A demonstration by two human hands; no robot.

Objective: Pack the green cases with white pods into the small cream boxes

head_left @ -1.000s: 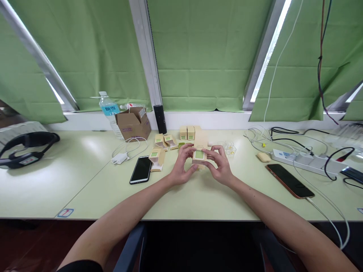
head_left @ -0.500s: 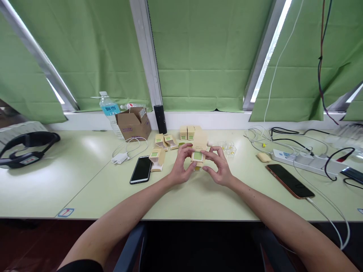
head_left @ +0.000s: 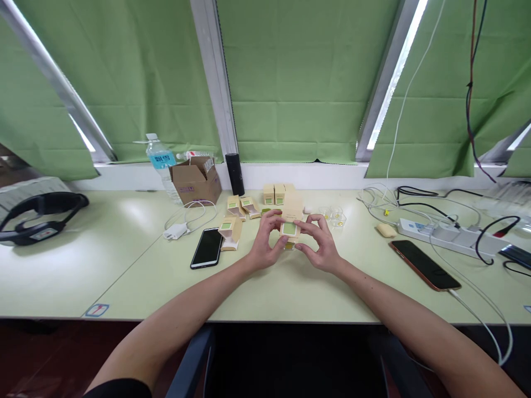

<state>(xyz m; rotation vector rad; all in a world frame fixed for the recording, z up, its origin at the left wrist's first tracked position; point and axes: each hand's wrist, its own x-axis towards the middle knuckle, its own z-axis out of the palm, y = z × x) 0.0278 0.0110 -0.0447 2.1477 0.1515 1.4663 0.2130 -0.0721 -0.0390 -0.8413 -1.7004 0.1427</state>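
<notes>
Between my two hands is a small tan cardboard box (head_left: 289, 228) with a green-and-white label and a raised flap. My left hand (head_left: 267, 243) pinches it from the left, thumb at the lower edge and fingers at the upper corner. From the other side, my right hand (head_left: 321, 246) has its fingertips on the upper right corner, thumb close to the lower right. A small clear piece with a yellow patch (head_left: 289, 246) shows just under the box. Several opened boxes (head_left: 230, 232) of the same kind lie to the left, and closed ones (head_left: 269, 193) stand behind.
Small clear containers (head_left: 338, 219) sit right of my hands. A phone (head_left: 206, 249) and a white charger (head_left: 176, 231) lie left, near a brown carton (head_left: 197, 181) and a black cylinder (head_left: 234, 174). On the right are another phone (head_left: 425, 264), a power strip (head_left: 443, 236) and loose cables.
Hardly anything differs. Both hands keep the box in the same place, and the view has shifted very slightly.
</notes>
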